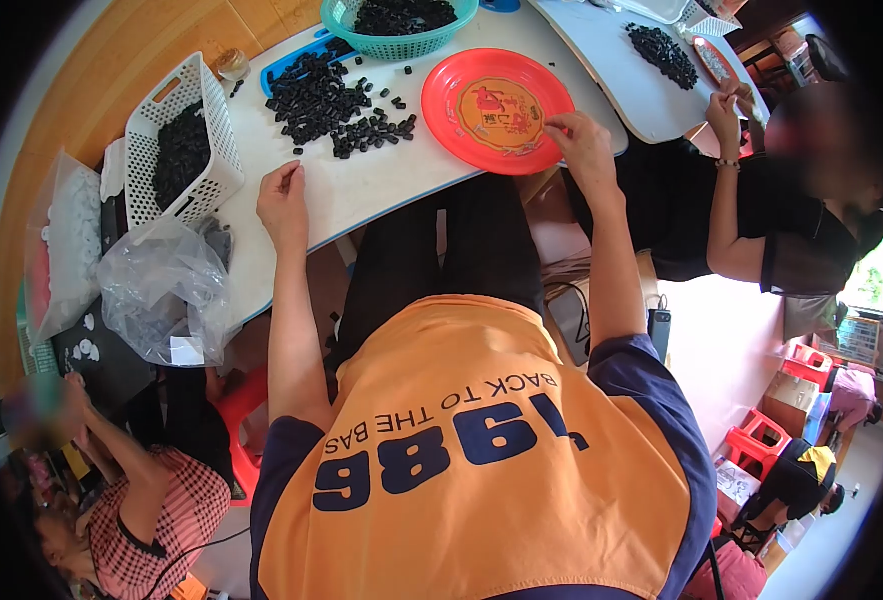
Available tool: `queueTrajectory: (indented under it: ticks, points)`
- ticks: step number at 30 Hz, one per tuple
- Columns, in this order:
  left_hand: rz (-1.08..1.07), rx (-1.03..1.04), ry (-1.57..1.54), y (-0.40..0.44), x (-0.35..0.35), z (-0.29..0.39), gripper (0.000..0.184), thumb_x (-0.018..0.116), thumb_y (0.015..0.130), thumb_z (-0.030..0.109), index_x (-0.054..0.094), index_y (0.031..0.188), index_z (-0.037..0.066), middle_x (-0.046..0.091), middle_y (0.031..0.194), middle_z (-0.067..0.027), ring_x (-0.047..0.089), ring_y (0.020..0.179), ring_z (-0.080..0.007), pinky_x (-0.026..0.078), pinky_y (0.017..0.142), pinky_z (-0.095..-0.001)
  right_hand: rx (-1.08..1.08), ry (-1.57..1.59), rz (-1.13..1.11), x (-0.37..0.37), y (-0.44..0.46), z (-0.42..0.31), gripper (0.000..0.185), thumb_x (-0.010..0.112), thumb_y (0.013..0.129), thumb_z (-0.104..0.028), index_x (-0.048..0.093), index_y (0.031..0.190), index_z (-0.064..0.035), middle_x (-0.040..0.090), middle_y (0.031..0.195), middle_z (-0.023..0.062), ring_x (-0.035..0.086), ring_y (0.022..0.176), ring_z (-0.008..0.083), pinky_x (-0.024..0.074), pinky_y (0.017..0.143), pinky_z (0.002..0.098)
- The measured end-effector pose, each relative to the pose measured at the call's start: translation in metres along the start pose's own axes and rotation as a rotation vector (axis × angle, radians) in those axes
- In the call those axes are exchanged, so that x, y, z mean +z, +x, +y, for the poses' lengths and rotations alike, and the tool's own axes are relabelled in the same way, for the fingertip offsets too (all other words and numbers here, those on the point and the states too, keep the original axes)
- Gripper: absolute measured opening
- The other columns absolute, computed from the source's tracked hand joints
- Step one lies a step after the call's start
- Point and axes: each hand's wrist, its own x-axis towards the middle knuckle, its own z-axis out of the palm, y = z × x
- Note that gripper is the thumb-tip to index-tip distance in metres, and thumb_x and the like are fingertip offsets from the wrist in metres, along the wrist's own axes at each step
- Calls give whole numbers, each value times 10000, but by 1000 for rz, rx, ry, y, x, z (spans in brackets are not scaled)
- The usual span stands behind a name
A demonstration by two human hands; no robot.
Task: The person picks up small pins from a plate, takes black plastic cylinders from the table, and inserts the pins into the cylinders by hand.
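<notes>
On the white table, my left hand point(283, 205) is closed near the front edge, thumb and fingers pressed together; what it holds, if anything, is too small to make out. Loose black pieces point(326, 108) lie in a pile just beyond it. My right hand point(583, 145) is pinched at the right rim of a red plate point(443, 112), its fingertips over the plate. Small pale items point(521, 151) rest on the plate near those fingertips. Whatever sits between the right fingertips cannot be made out.
A teal basket point(401, 44) of black pieces stands behind the pile. At the left are a white basket point(223, 172) and a clear plastic bag point(161, 290). One co-worker point(821, 190) sits at a second table point(601, 60) on the right, another point(161, 490) at lower left.
</notes>
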Motion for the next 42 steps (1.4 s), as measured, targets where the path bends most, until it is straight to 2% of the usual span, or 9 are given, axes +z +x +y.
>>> queueTrajectory:
  ticks: [21, 24, 27, 28, 32, 33, 37, 39, 42]
  points:
    - [96, -190, -451, -36, -8, 5, 250, 837, 1134, 42, 843, 1356, -73, 884, 1241, -180, 862, 1162, -245, 699, 1093, -352, -230, -253, -419, -22, 22, 17, 220, 901, 1019, -273, 928, 1181, -126, 825, 1221, 90, 755, 1284, 322, 503, 1118, 524]
    - [154, -202, -505, -41, -19, 4, 246, 833, 1139, 23, 837, 1363, -79, 881, 1253, -177, 859, 1174, -236, 699, 1104, -344, -334, -316, -309, -24, 28, 6, 209, 891, 1032, -246, 917, 1175, -96, 851, 1181, 103, 789, 1180, 357, 558, 1051, 509]
    - [240, -211, -546, -60, -50, 1, 242, 828, 1145, 4, 831, 1370, -85, 879, 1264, -173, 856, 1187, -227, 700, 1115, -337, -168, -43, -202, -40, 25, -36, 185, 887, 1059, -189, 907, 1187, -57, 874, 1086, 91, 836, 1018, 291, 612, 928, 438]
    - [187, -270, -740, -72, -45, 30, 246, 814, 1143, -20, 826, 1381, -79, 880, 1310, -189, 869, 1215, -262, 709, 1133, -357, -199, -20, -221, -37, 21, -60, 185, 887, 1059, -189, 907, 1187, -57, 874, 1086, 91, 836, 1018, 291, 612, 928, 438]
    - [-112, -361, -1203, -117, 4, 131, 249, 754, 1161, -60, 824, 1400, -60, 875, 1340, -216, 870, 1277, -317, 726, 1139, -375, 9, 727, -239, -58, -19, -139, 137, 928, 1053, -78, 924, 1175, -16, 893, 1048, 37, 793, 938, 114, 629, 870, 319]
    - [-151, -350, -1235, -123, 8, 145, 246, 751, 1162, -64, 825, 1396, -58, 875, 1338, -217, 872, 1270, -318, 731, 1128, -371, -26, 793, -266, -56, -28, -167, 115, 933, 1037, -27, 927, 1151, -19, 896, 1114, 9, 781, 1006, 104, 617, 919, 299]
    - [-218, -299, -1233, -137, 0, 181, 230, 747, 1166, -63, 826, 1381, -55, 879, 1314, -214, 891, 1195, -299, 756, 1056, -361, -150, 795, -389, -48, -48, -260, 121, 937, 1032, -56, 923, 1151, -40, 887, 1085, 17, 760, 990, 105, 613, 899, 306]
    - [-233, -273, -1180, -143, 3, 187, 230, 746, 1166, -61, 827, 1381, -49, 877, 1321, -213, 893, 1171, -283, 759, 1046, -356, -312, 655, -433, -48, -48, -273, 137, 949, 1017, -91, 930, 1151, -70, 863, 1027, 32, 756, 928, 151, 610, 844, 328]
    - [-199, -268, -1101, -150, 12, 193, 212, 758, 1163, -55, 832, 1362, -56, 884, 1276, -206, 897, 1111, -271, 760, 1000, -360, -347, 566, -463, -52, -43, -279, 140, 956, 1012, -142, 930, 1138, -87, 861, 1018, 58, 771, 912, 219, 618, 817, 373]
